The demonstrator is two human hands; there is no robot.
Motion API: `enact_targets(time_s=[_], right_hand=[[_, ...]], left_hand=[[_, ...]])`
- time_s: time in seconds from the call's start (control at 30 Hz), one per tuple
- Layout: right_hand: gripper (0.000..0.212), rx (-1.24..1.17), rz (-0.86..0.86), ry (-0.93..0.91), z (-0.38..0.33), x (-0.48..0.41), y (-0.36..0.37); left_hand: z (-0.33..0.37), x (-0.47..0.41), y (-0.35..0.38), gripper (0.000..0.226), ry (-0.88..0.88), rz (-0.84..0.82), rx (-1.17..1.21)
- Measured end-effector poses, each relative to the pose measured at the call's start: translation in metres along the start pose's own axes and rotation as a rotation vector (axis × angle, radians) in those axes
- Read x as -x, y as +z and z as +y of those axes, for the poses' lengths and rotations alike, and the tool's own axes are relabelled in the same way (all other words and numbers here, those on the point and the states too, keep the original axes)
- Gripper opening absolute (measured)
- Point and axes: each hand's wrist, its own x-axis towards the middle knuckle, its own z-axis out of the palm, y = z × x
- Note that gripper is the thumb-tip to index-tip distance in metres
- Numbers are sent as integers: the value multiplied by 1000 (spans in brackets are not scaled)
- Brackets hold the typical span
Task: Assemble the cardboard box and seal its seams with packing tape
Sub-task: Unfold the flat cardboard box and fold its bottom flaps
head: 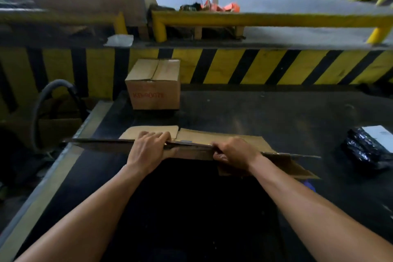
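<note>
Head camera view, looking down along two bare forearms. The left hand (148, 147) has its fingers curled over the raised long edge of a flattened cardboard box (191, 152) and holds it. The right hand (236, 151) pinches the same edge just beside it, thumb beneath. The box lies across the near part of a dark table (276, 112), flaps spread flat behind the hands. Its left tip reaches the table's pale left border, and its right corner ends well short of a black plastic parcel (361, 149), which the frame's right side cuts off.

Bare tabletop stretches behind the flaps to an assembled carton (154, 89) at the far edge. The carton's red print is blurred; it seems to begin "KB". Under the forearms the surface is too dark to make out. A yellow-and-black striped wall (255, 66) stands behind the table.
</note>
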Motion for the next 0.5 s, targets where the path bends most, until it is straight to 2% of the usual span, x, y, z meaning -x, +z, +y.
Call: enact_targets(time_s=[0.1, 0.17, 0.2, 0.23, 0.3, 0.37, 0.4, 0.5], right_hand=[[25, -151, -8, 33, -3, -4, -40], [24, -202, 42, 40, -7, -7, -62], [22, -212, 76, 43, -10, -9, -71], [20, -218, 106, 44, -13, -11, -80], [16, -236, 157, 33, -20, -16, -95], [12, -243, 198, 21, -27, -21, -110], [11, -257, 212, 11, -30, -23, -117], [20, -333, 211, -10, -38, -26, -138]], left_hand=[[7, -17, -18, 54, -106, 209, -16], [27, -22, -31, 75, -316, 325, 75], [41, -23, -38, 84, -472, 363, 216], [54, -26, -46, 91, -635, 361, 408], [75, -36, -60, 97, -882, 241, 843], [87, -50, -69, 96, -925, 90, 1189], [91, -57, -72, 99, -910, 46, 1285], [97, -75, -84, 118, -882, 56, 1355]])
